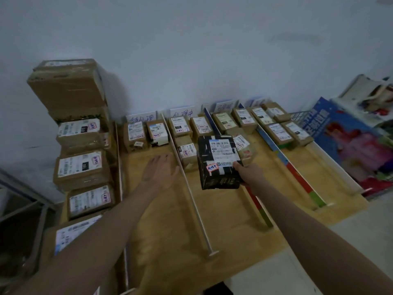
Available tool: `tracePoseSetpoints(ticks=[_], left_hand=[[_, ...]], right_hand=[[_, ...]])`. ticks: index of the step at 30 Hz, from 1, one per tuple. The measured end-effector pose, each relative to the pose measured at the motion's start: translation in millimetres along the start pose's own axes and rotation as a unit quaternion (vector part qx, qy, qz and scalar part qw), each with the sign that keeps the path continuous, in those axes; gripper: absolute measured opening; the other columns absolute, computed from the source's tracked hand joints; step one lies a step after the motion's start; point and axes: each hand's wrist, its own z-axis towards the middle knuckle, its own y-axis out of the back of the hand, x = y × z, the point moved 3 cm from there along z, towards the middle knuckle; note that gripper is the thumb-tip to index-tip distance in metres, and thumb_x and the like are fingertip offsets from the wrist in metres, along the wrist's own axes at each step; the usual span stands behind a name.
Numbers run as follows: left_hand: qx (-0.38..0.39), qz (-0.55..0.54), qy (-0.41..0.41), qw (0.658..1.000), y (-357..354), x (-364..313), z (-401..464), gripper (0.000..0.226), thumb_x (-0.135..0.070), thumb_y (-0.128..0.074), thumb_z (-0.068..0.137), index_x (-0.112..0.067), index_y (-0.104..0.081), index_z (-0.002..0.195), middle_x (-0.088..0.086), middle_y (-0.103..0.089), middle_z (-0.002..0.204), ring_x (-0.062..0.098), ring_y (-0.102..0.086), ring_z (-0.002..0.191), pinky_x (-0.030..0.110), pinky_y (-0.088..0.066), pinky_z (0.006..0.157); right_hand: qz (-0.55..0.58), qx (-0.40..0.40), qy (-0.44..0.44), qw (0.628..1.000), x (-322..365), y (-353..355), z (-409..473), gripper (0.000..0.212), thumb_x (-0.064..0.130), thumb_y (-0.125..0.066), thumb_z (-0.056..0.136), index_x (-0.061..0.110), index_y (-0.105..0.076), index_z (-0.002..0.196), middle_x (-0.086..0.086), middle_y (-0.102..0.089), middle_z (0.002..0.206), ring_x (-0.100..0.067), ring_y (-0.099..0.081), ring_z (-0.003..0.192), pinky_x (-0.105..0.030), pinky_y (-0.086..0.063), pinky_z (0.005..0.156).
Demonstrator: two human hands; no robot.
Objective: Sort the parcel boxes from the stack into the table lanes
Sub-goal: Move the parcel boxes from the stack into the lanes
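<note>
Fingers [237, 165] gripping black parcel [219, 161], right corner

Left hand [161, 171] flat; right hand [246, 173] gripping.

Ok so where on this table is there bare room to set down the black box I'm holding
The near half of each lane on the table is bare wood, between the white divider rail and the coloured divider. The far ends, by the wall labels, are crowded with brown parcels. Your right hand holds the black box above that second lane.
</note>
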Motion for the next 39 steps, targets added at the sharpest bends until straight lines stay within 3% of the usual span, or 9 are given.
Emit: tracePoseSetpoints(ticks=[4,12,19,27,31,39], left_hand=[[0.001,-0.006,0.03,1.0,-19,-22,19,0.047,-0.041,-0.038,0.101,-0.013,-0.046,0.137,0.008,-0.051,0.136,0.026,-0.051,0.12,0.038,-0.039,0.103],[0.013,-0.005,0.111,0.994,-57,-57,58,0.053,-0.044,-0.036,0.101,-0.012,-0.04,0.143,0.007,-0.048,0.14,0.024,-0.048,0.126,0.038,-0.036,0.109],[0.014,-0.023,0.152,0.988,-82,-69,86,0.052,-0.044,-0.04,0.099,-0.015,-0.042,0.142,0.005,-0.049,0.14,0.021,-0.048,0.126,0.037,-0.037,0.11],[0.03,-0.05,0.165,0.985,-107,-61,115,0.052,-0.042,-0.044,0.099,-0.015,-0.04,0.144,0.005,-0.044,0.146,0.021,-0.041,0.133,0.037,-0.031,0.115],[0.043,-0.037,0.178,0.982,-116,-54,126,0.058,-0.043,-0.042,0.1,-0.01,-0.035,0.148,0.007,-0.04,0.15,0.022,-0.037,0.137,0.036,-0.026,0.117],[0.061,-0.022,0.191,0.979,-124,-48,137,0.057,-0.042,-0.041,0.1,-0.008,-0.037,0.146,0.009,-0.044,0.145,0.024,-0.043,0.131,0.037,-0.03,0.114]], right_hand=[[-0.024,0.021,0.015,0.999,-3,6,39,0.044,0.037,-0.062,0.095,0.003,-0.06,0.122,-0.013,-0.068,0.11,-0.028,-0.067,0.1,-0.047,-0.057,0.091],[-0.128,0.074,0.079,0.986,-6,6,122,0.052,0.04,-0.058,0.097,-0.002,-0.057,0.127,-0.017,-0.067,0.118,-0.03,-0.065,0.109,-0.046,-0.055,0.094],[-0.175,0.097,0.088,0.976,-7,-14,176,0.048,0.042,-0.057,0.097,-0.001,-0.061,0.118,-0.013,-0.068,0.109,-0.026,-0.066,0.1,-0.033,-0.055,0.079],[-0.216,0.1,0.07,0.969,4,-47,227,0.039,0.045,-0.055,0.098,0.006,-0.063,0.098,-0.006,-0.064,0.089,-0.013,-0.057,0.072,-0.023,-0.045,0.059],[-0.205,0.106,0.047,0.972,1,-59,244,0.033,0.04,-0.054,0.099,0.008,-0.06,0.093,-0.008,-0.066,0.091,-0.015,-0.06,0.074,-0.025,-0.051,0.063],[-0.201,0.119,0.036,0.972,5,-72,264,0.042,0.039,-0.048,0.102,-0.001,-0.062,0.101,-0.016,-0.066,0.1,-0.024,-0.065,0.086,-0.034,-0.054,0.073]])
